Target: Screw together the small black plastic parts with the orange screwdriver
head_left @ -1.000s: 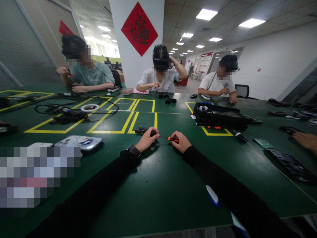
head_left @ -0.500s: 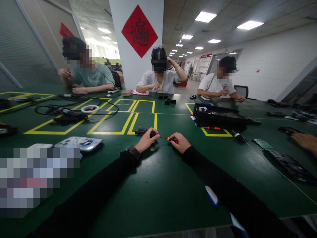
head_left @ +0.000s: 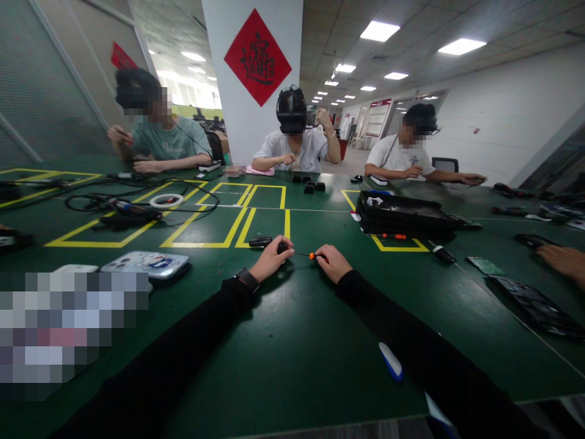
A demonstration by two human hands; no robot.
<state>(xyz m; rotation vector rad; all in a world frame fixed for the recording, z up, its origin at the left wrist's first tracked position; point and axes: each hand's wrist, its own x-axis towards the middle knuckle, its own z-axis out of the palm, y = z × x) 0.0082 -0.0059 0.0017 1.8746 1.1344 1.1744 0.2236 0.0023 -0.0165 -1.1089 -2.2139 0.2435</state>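
Observation:
My left hand (head_left: 270, 260) is closed on a small black part (head_left: 282, 247), much of it covered by the fingers. In my right hand (head_left: 335, 263) is an orange and black screwdriver (head_left: 312, 256), its handle gripped between thumb and fingers. The thin shaft points left and reaches the black part; whether the tip sits in a screw is too small to tell. Just beyond my left hand, a second dark object (head_left: 260, 242) lies on the green table (head_left: 292, 366).
A stack of black trays or housings (head_left: 404, 213) stands right of centre, an orange tool (head_left: 399, 236) before it. Phones (head_left: 146, 264) lie at left, with cables (head_left: 114, 204) beyond. Another person's hand (head_left: 564, 262) is at the right edge. Several people sit around the table.
My right hand's fingers have shifted slightly around the screwdriver handle, covering more of it. My left hand stays in place. Across the table, the right-hand person's arm has stretched further right.

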